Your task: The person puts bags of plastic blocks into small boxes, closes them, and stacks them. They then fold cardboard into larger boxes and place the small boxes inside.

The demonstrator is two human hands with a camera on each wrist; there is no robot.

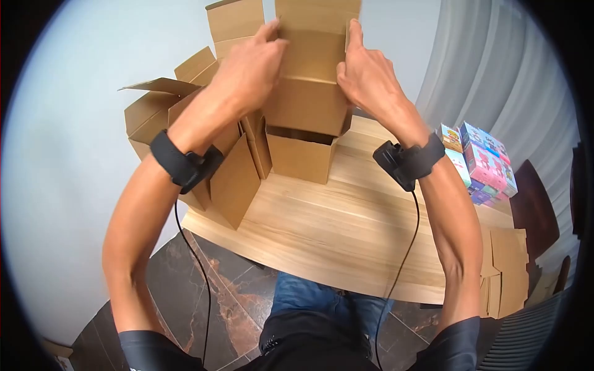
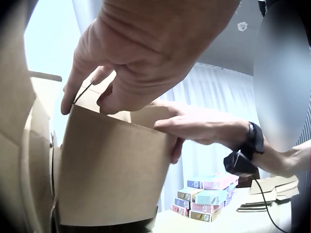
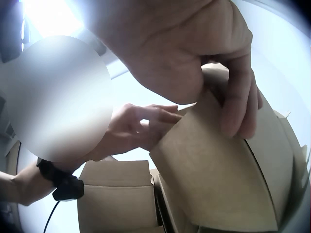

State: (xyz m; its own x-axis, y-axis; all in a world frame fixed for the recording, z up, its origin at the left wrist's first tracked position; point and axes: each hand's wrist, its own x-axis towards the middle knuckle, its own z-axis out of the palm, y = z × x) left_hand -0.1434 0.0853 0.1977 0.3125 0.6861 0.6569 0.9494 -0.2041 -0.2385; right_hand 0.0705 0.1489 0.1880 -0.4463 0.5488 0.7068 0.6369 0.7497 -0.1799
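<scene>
An open cardboard box (image 1: 306, 105) is up between both hands, its long lid flap rising at the back. Below it in the head view, another cardboard box (image 1: 300, 159) stands on the table, a dark gap showing between the two. My left hand (image 1: 250, 71), slightly blurred, pinches the raised box at its top left corner. In the left wrist view the index finger lies outside the wall (image 2: 114, 167) and other fingers bend over the rim. My right hand (image 1: 374, 74) grips the opposite upper edge; the right wrist view has its fingers (image 3: 238, 107) down over the side.
Several open cardboard boxes (image 1: 232, 185) crowd the table's left side, flaps up. Small colourful boxes (image 1: 486, 164) are stacked at the right, with flattened cardboard (image 1: 508, 269) nearer the front. Bare wooden tabletop (image 1: 322, 216) lies in front. Cables hang from both wrist cameras.
</scene>
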